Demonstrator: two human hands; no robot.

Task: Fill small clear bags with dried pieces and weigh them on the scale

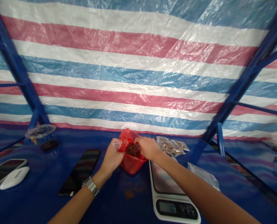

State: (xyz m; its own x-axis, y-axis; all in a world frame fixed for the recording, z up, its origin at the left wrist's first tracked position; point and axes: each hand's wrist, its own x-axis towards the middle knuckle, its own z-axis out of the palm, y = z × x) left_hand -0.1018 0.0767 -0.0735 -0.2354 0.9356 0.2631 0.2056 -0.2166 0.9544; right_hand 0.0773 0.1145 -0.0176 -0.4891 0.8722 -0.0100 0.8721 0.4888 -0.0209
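Note:
A red plastic bag (131,166) stands with its mouth spread, and small brown dried pieces (132,150) show inside. My left hand (112,158) is closed on the bag's left rim, and a bit of clear plastic (117,144) shows at its fingers. At the opposite side of the mouth, my right hand (147,147) reaches in with curled fingers. Its fingertips are partly hidden, so what they pinch cannot be made out. Under my right forearm lies a white kitchen scale (155,199) with a dark display panel.
Several filled clear packets (169,145) lie behind the scale, and a clear plastic bag (203,174) to its right. Leftward are a black phone (81,172), another phone (2,171), a white case (14,178) and a lidded plastic bowl (42,137). Brown crumbs (129,194) dot the blue tabletop (115,208).

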